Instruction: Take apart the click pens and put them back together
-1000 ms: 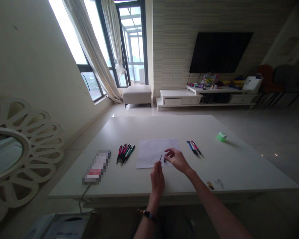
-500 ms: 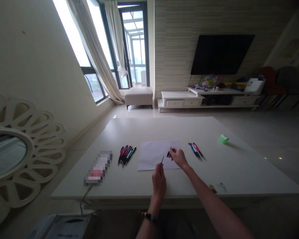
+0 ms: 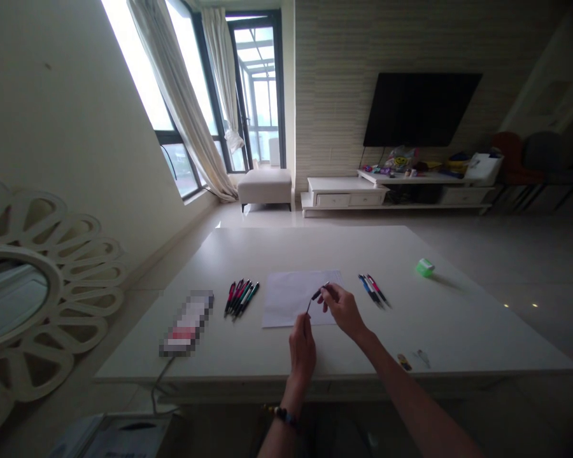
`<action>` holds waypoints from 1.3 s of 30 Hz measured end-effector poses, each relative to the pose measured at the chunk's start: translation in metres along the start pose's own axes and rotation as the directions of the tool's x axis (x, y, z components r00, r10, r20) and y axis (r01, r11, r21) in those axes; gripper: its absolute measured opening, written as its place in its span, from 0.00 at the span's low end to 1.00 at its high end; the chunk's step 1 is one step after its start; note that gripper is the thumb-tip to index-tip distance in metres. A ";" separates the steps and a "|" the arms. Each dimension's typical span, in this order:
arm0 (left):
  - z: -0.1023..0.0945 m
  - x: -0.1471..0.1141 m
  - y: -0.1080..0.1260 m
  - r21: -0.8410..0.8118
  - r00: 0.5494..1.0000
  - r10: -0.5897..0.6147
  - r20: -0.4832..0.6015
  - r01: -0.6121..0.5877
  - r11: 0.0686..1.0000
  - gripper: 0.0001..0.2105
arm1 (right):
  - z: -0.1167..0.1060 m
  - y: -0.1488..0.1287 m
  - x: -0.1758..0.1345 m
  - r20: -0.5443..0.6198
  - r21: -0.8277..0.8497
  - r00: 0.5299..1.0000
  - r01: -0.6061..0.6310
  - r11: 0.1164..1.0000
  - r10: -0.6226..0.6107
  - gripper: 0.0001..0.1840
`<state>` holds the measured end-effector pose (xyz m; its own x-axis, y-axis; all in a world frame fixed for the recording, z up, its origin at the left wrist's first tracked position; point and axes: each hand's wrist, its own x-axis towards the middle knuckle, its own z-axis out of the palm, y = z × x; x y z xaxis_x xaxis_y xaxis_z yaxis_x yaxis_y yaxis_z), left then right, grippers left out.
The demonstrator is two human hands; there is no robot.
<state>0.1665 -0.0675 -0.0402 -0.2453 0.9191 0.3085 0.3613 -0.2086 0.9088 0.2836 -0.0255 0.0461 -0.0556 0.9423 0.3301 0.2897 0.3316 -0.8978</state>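
Note:
Low over the white sheet of paper (image 3: 286, 292), my left hand (image 3: 303, 350) pinches a thin dark rod that looks like a pen refill (image 3: 308, 306), pointing upward. My right hand (image 3: 341, 308) grips a short black pen piece (image 3: 317, 294) with its fingertips, tilted down to the left. The rod's upper end and the black piece meet or nearly meet; I cannot tell if one is inside the other. Left of the paper lies a bunch of several pens (image 3: 241, 299) with red, black and green barrels. On the right are a few more pens (image 3: 373, 291), blue, dark and red.
A blurred-out phone-like object (image 3: 187, 323) with a cable lies at the table's left. At the right stand a green-and-white small container (image 3: 424, 267) and, nearer the front edge, small bits (image 3: 403, 362). The white table (image 3: 267, 245) faces a TV cabinet (image 3: 344, 191).
My right hand has turned and moved slightly down, bringing the black pen piece to the tip of the thin rod. My left hand keeps almost the same place.

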 end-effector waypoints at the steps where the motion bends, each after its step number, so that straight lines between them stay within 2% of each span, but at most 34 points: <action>1: 0.000 0.000 0.000 0.005 1.000 0.005 0.008 -0.005 1.000 0.14 | 0.000 0.001 0.000 -0.001 0.007 1.000 -0.001 1.000 0.001 0.17; 10: -0.001 -0.001 0.002 0.046 0.998 0.007 0.066 -0.010 0.999 0.15 | -0.003 0.000 -0.001 -0.009 -0.023 1.000 0.008 1.000 -0.008 0.15; 17: 0.002 -0.001 -0.003 0.058 0.997 -0.052 0.049 0.049 0.997 0.17 | 0.003 0.002 -0.008 0.152 -0.129 0.988 0.029 0.991 -0.009 0.11; 21: 0.004 -0.002 -0.006 0.071 0.999 -0.026 0.039 0.023 0.997 0.14 | 0.004 0.003 -0.009 0.247 -0.163 0.968 0.005 0.987 0.036 0.09; 25: 0.006 -0.004 -0.009 0.103 0.999 0.012 0.046 -0.017 0.995 0.12 | -0.006 -0.002 -0.005 0.294 -0.302 0.956 0.068 0.951 0.025 0.09; 32: 0.007 -0.007 -0.011 0.141 0.982 0.162 0.096 -0.175 0.974 0.10 | -0.018 -0.012 -0.003 0.381 -0.397 0.924 0.126 0.909 0.038 0.13; 39: 0.007 -0.012 -0.012 0.152 0.976 0.200 0.090 -0.212 0.965 0.09 | -0.014 -0.003 -0.009 0.398 -0.389 0.907 0.036 0.920 0.133 0.25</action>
<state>0.1710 -0.0736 -0.0569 -0.0865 0.8850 0.4575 0.5379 -0.3450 0.7691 0.2963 -0.0358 0.0495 -0.3926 0.9175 0.0637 0.6368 0.3212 -0.7010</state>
